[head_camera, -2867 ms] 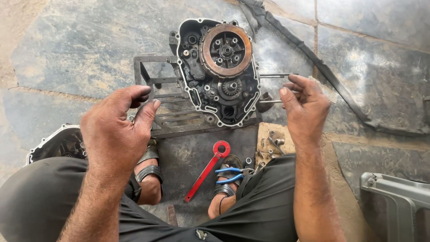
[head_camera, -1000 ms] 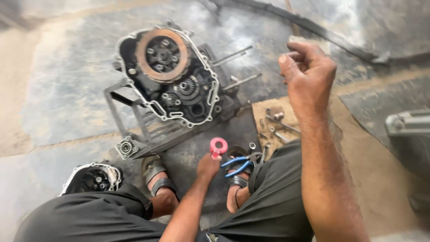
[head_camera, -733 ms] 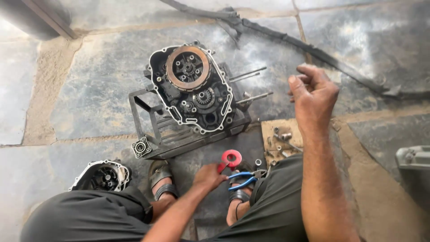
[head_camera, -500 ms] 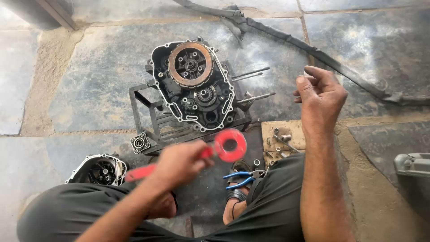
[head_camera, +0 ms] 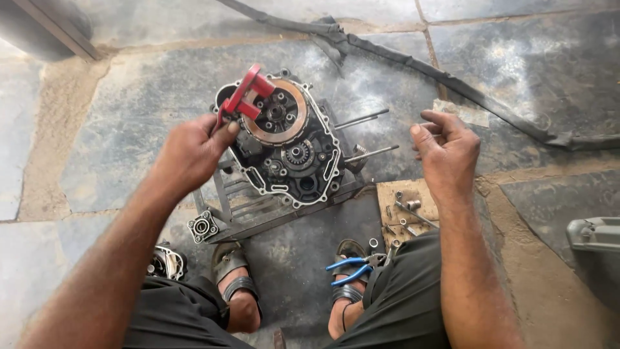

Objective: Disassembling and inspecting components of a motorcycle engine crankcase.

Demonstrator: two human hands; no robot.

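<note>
Red tool lifted over the open engine case, seen from my head camera.

At the far left I see a loose engine cover [head_camera: 166, 262] on the stone floor [head_camera: 116, 84] beside my knee. My left hand [head_camera: 190, 152] pinches the red tool [head_camera: 244, 97] by its handle, the ring end raised over the top left of the engine case [head_camera: 287, 152], just beside the round clutch plate [head_camera: 279, 113]. The case sits tilted on a metal stand [head_camera: 223, 207]. Blue-handled pliers [head_camera: 352, 268] lie by my sandalled foot. My right hand [head_camera: 445, 152] hovers empty, fingers loosely curled, above a board with small parts [head_camera: 403, 207].
</note>
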